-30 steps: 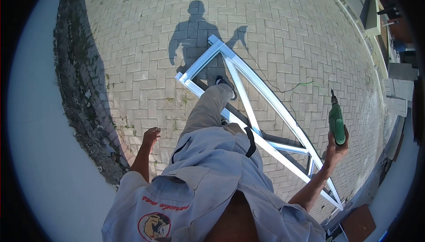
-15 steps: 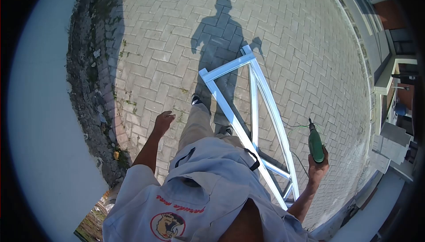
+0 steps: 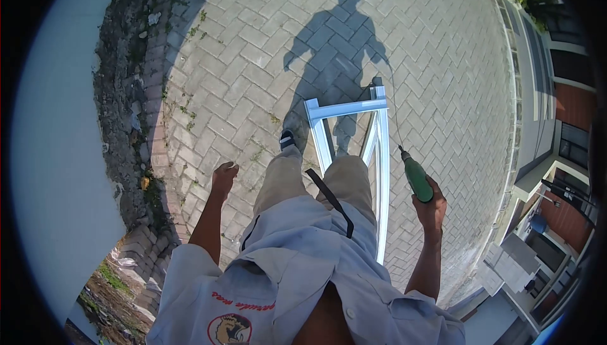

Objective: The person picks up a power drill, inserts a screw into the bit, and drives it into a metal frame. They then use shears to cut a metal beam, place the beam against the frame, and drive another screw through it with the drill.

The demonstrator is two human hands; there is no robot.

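Observation:
My right hand is wrapped round the body of a green power drill, whose dark chuck and bit point away from me over the paving. My left hand hangs by my left side with its fingers curled together; anything in them is too small to make out. A pale metal frame with slanting bars lies on the paving in front of my legs. My right leg and shirt hide part of it. Neither hand touches the frame.
Herringbone paving spreads ahead. To the left run a rubble strip and a white wall. Stacked paving blocks stand at lower left. Buildings line the right beyond a kerb.
I have stepped forward alongside the frame, so my legs now cover more of it. The drill has swung inward, nearer my body. My left hand stays low at my side.

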